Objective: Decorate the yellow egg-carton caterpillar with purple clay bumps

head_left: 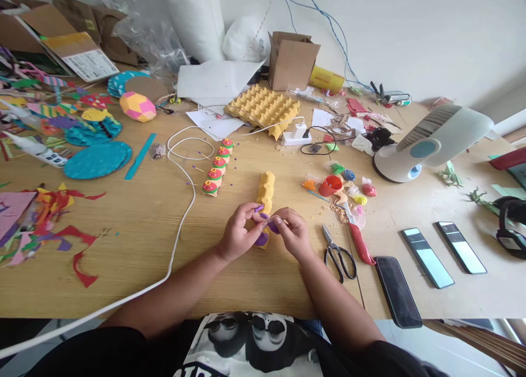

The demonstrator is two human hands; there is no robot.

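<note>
My left hand [240,233] and my right hand [292,233] meet above a strip of yellow egg carton [267,188]. Fingers pinched, my left hand has a small piece of purple modelling clay [258,207] at its fingertips. More purple clay [273,227] shows at the fingers of my right hand, also pinched. Something thin and pale spans the gap between the thumbs; I cannot make out what it is. Purple rounds [261,239] cover the near end of the strip, partly hidden by my hands. To the left lies a finished-looking strip [217,167] with red and green decorated bumps.
Scissors [339,253], a red-handled knife [359,243] and phones [398,290] lie to the right. Bagged coloured clay surrounds a red cup [330,186]. A white cable [181,218] crosses the left side. An egg tray [265,107] and a fan [427,141] stand farther back.
</note>
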